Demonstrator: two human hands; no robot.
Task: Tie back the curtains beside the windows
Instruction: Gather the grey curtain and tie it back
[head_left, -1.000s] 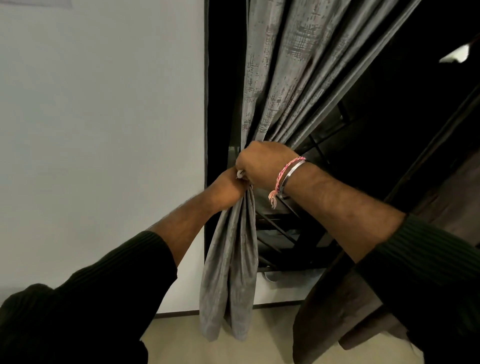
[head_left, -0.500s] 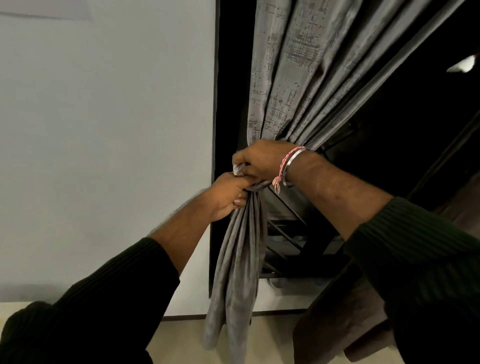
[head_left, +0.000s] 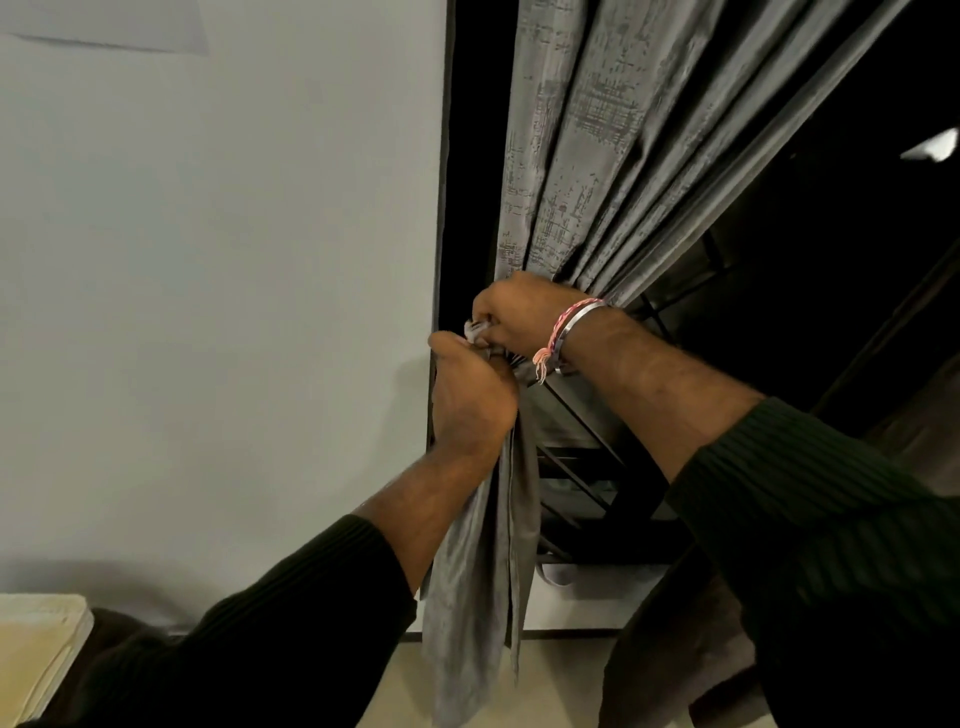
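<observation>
Curtain (head_left: 587, 171) gathered into a bunch, gripped by both of your hands beside the dark window (head_left: 810, 270).

Your left hand (head_left: 470, 400) is clenched around the bunched grey fabric, with the loose tail hanging below it toward the floor. Your right hand (head_left: 519, 314), touching it just above, pinches a pale strip (head_left: 475, 330) at the gathered point. A pink braided thread (head_left: 563, 332) and a metal bangle (head_left: 576, 335) circle your right wrist. A white wall (head_left: 218, 270) lies to the left.

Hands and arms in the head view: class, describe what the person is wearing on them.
Both forearms come out of dark ribbed knit sleeves, pushed up short of the wrists. The right hand has a pink braided thread band with a frayed tassel and a plain silver metal bangle at the wrist. The left hand has no visible jewellery.
</observation>
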